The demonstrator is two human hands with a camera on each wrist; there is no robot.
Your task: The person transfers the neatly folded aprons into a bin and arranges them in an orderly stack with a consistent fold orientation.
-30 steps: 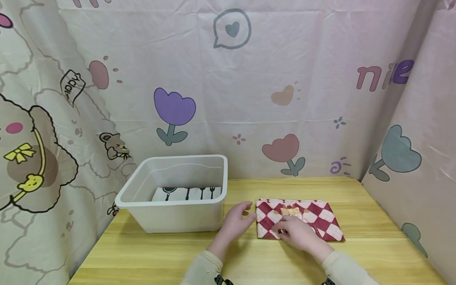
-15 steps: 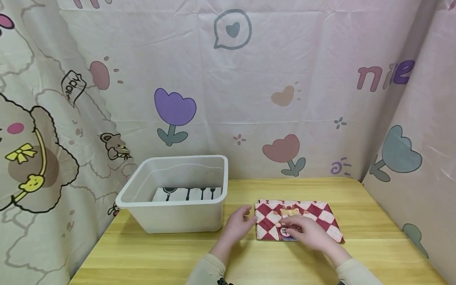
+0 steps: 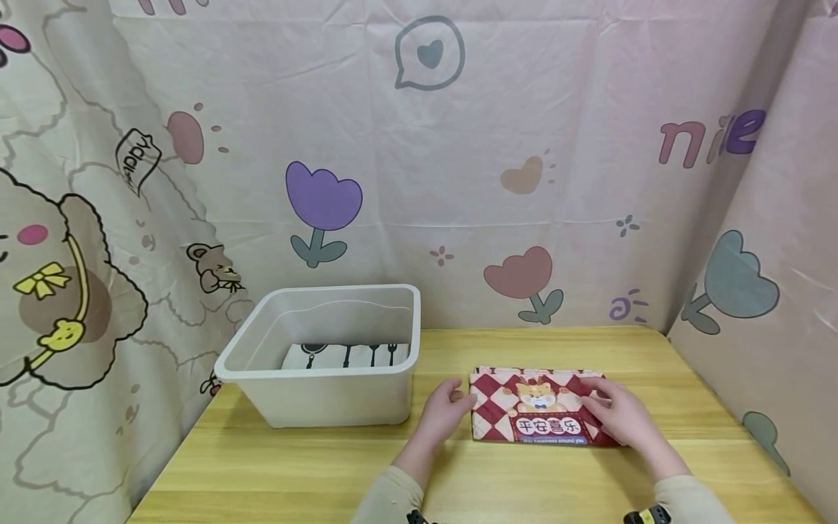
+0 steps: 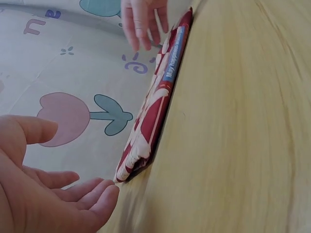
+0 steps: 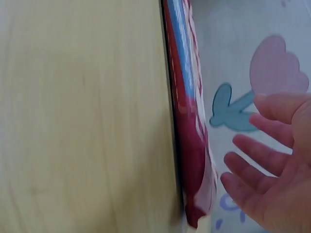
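A folded red-and-white checked cloth (image 3: 497,407) with a cartoon animal and lettering lies flat on the wooden table. At its left edge is my left hand (image 3: 441,415), fingers loosely bent and holding nothing; in the left wrist view the fingertips (image 4: 109,191) come right to the cloth's near corner. Over the cloth's right end hovers my right hand (image 3: 622,415), its fingers spread and relaxed. The right wrist view shows that hand (image 5: 272,165) beside the layered edge of the cloth (image 5: 192,145), with nothing in its grasp.
To the left stands a white plastic bin (image 3: 327,397). Inside it lies a white cloth (image 3: 360,356) printed with black kitchen utensils. Printed curtains (image 3: 419,182) hang behind the table (image 3: 314,473) and along both its sides.
My right hand has slid from the middle of the checked cloth to its right end, uncovering the printed lettering. My left hand has barely shifted at the left edge.
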